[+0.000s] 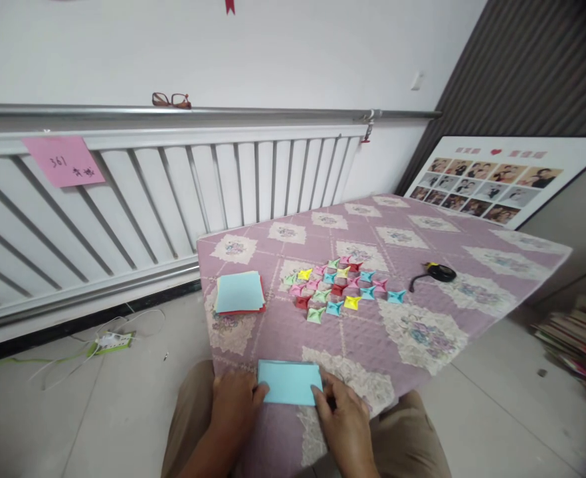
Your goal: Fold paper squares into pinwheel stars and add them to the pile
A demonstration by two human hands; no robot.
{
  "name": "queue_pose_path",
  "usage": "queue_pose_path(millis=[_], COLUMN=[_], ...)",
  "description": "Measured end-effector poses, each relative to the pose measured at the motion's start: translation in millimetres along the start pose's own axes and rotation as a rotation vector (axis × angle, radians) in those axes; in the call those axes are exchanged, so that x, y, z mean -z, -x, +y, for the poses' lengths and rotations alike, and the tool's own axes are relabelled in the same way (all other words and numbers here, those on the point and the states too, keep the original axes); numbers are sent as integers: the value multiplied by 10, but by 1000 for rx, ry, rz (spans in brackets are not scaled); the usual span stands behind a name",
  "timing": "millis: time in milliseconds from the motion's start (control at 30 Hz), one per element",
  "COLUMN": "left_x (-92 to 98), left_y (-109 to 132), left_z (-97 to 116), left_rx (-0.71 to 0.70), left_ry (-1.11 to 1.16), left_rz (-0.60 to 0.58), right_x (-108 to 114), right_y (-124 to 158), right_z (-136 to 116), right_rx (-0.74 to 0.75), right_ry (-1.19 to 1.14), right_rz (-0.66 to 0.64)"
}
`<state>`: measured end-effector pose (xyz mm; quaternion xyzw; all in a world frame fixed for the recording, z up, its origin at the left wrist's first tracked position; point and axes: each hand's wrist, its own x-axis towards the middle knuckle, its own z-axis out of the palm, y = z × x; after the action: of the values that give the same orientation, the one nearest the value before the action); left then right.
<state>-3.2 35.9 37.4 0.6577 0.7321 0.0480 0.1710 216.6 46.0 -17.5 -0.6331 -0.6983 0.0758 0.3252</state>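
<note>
A folded sheet of light-blue paper (289, 384) lies at the near edge of the table, its long side running left to right. My left hand (237, 401) is closed at the paper's left end, thumb on the edge and fingers curled. At the right end, my right hand (343, 415) pinches the sheet, its thumb on top near the corner. Farther off to the left sits a stack of coloured paper (240, 292) with a pale blue sheet uppermost. Several small folded paper pieces (337, 290) in blue, pink, yellow, green and red stand in rows beyond my hands.
A purple cloth with lace-like patches covers the table (293, 249). A black coiled cable-like item (440, 272) lies on the right. Behind stands a white radiator (268, 176), with glasses (172, 100) on the pipe above. A photo board (492, 176) leans at the back right.
</note>
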Motion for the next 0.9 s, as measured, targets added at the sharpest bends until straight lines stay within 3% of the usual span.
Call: queue_pose_path(millis=[367, 900], left_x=[83, 119], left_y=[-44, -113], left_z=[51, 88], left_rx=[-26, -11], left_ry=[-107, -177], left_rz=[-53, -128], right_x=[-6, 10], right_y=[-41, -85], right_z=[-27, -66], right_rx=[88, 24], right_ry=[127, 200], right_rz=[1, -103])
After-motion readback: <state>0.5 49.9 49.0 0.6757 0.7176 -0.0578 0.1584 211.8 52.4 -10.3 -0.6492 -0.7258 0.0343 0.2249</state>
